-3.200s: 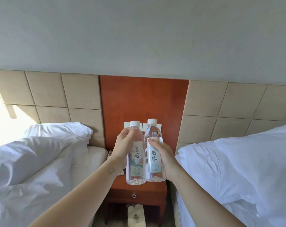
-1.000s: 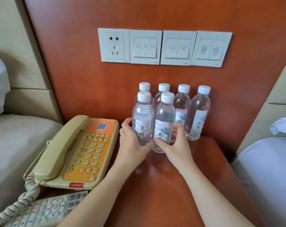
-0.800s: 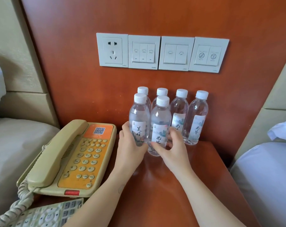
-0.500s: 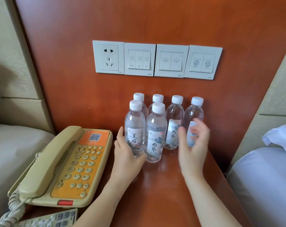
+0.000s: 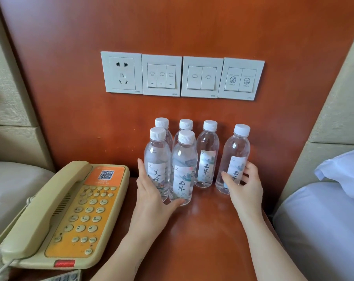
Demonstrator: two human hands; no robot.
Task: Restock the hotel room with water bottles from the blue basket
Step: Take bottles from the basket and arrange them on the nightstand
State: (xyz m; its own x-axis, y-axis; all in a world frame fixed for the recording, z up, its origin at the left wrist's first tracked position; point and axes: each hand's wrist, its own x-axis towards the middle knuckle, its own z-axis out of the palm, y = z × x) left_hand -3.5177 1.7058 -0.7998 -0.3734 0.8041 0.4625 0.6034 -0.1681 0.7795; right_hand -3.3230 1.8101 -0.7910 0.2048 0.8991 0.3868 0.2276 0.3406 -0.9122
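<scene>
Left hand point(image 5: 151, 201): low on the nightstand point(image 5: 202, 240), wrapped round the base of the front-left bottle point(image 5: 157, 157) — fingers point(image 5: 141, 169) upright along its left flank, thumb swung across to the foot of the front-right bottle point(image 5: 183, 169).
Right hand point(image 5: 246, 191): clamped on the far-right bottle point(image 5: 236, 153), thumb on the near side of the label, the other fingers curled round the far side.
Far-right bottle: leaning a touch in this wide view and set a little apart from the rest; I can't tell whether its base sits on the wood.
Front pair: front-left and front-right bottles shoulder to shoulder, touching, labels facing us.
Back pair: the back-left bottle point(image 5: 161, 123) and back-right bottle point(image 5: 185, 124) stand right behind them, mostly caps and shoulders showing, close to the wood panel point(image 5: 70, 98).
Third bottle point(image 5: 207, 157): upright between the cluster and the far-right bottle, no hand on it.
Nightstand: glossy red-brown top — all six white-capped bottles gathered toward its back edge.
Telephone point(image 5: 70, 209): beige with an orange keypad face, handset in its cradle, on the left, near the left hand but apart.
Switch plates point(image 5: 182, 76): four white plates in a row above the bottles, socket at the left.
Bedding: white pillow point(image 5: 344, 169) at the right edge.
</scene>
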